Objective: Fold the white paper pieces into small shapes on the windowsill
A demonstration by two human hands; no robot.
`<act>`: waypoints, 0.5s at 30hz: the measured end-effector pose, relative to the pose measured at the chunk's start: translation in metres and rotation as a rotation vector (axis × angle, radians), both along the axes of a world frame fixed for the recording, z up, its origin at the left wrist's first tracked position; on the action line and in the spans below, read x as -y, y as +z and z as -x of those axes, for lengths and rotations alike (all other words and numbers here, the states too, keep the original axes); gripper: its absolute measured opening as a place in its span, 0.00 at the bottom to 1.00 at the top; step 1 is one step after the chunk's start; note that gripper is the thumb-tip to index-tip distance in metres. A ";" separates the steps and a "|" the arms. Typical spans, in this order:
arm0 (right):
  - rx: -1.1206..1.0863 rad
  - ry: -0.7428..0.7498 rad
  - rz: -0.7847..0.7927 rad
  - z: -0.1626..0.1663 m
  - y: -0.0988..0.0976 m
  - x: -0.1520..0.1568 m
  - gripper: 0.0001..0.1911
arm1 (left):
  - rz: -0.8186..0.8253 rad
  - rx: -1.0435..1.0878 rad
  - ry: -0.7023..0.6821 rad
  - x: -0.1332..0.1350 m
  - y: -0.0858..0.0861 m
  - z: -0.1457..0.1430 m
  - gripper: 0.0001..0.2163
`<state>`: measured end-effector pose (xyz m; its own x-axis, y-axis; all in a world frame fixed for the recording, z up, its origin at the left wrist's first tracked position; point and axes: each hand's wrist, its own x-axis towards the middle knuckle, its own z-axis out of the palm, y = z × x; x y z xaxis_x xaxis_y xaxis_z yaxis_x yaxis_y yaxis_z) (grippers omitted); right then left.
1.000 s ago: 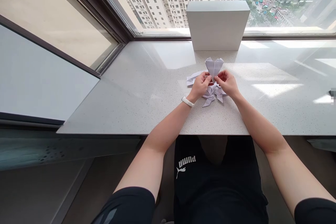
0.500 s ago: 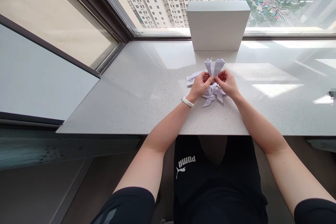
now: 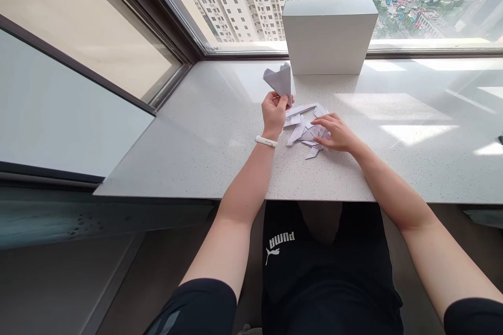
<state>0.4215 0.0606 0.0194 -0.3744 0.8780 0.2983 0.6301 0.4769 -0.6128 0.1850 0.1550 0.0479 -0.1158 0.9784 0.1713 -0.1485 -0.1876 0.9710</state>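
Note:
My left hand (image 3: 275,111) is closed on a folded white paper piece (image 3: 280,81), whose fanned end points away from me, raised over the counter. Below and to the right lies a loose pile of folded paper pieces (image 3: 302,128), narrow and angular, overlapping one another. Over the right part of this pile is my right hand (image 3: 334,132), its fingers apart and curved down among the papers. Whether its fingertips touch a piece is hard to make out.
A speckled white counter (image 3: 220,136) runs along the window. Behind the papers a plain white box (image 3: 328,42) stands upright against the glass. Patches of sunlight fall on the right side. At the far right edge is a small dark object (image 3: 500,139), partly cut off.
My left hand has moved left and away from me with the folded paper piece, turning it. My right hand has let go of that piece and spread its fingers over the pile.

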 end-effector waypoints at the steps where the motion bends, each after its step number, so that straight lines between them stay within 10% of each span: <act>1: 0.065 0.042 0.002 0.003 -0.001 0.001 0.27 | 0.008 0.000 0.015 -0.003 -0.001 0.002 0.14; 9: 0.170 0.052 0.028 0.006 0.002 0.003 0.19 | -0.003 -0.036 -0.026 0.001 -0.007 -0.007 0.15; 15: -0.152 -0.068 0.057 -0.023 0.008 -0.006 0.18 | 0.002 -0.030 -0.014 -0.001 -0.008 -0.004 0.15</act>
